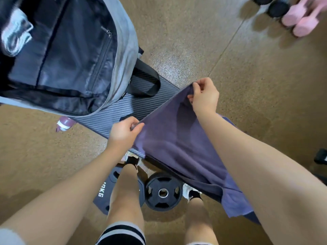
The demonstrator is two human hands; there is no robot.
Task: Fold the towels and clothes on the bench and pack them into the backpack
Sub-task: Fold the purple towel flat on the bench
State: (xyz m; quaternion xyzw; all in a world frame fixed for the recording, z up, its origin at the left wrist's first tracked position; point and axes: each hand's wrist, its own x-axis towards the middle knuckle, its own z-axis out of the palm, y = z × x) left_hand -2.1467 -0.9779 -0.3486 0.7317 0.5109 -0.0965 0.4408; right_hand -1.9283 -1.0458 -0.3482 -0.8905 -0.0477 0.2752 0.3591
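Closest in, below the person's legs, 2 black weight plates [163, 191] lie on the floor, one of them marked 10KG. Above them a purple cloth [178, 149] hangs from both hands over the near end of the dark ribbed desk [141, 101], its lower part trailing down past the desk edge toward the floor on the right. The left hand [123, 132] pinches one upper corner between thumb and curled fingers, and the right hand [203, 96] pinches the other corner the same way, so the top edge is stretched taut between them. I judge this to be the start of a fold. The risk I see is that the loose lower half drags on the floor or catches on the desk corner or the plates when it is raised, since it hangs unsupported; a slack pinch on either corner could also let the edge slip and spoil the fold. Farther along the desk sits the grey backpack [123, 50], unzipped wide with its dark lining showing; a pale folded cloth [16, 34] already sits inside near the far left, and much of the compartment looks unfilled. A small purple bottle [64, 123] lies on the floor beside the desk, and pink dumbbells [297, 20] rest at the far right.
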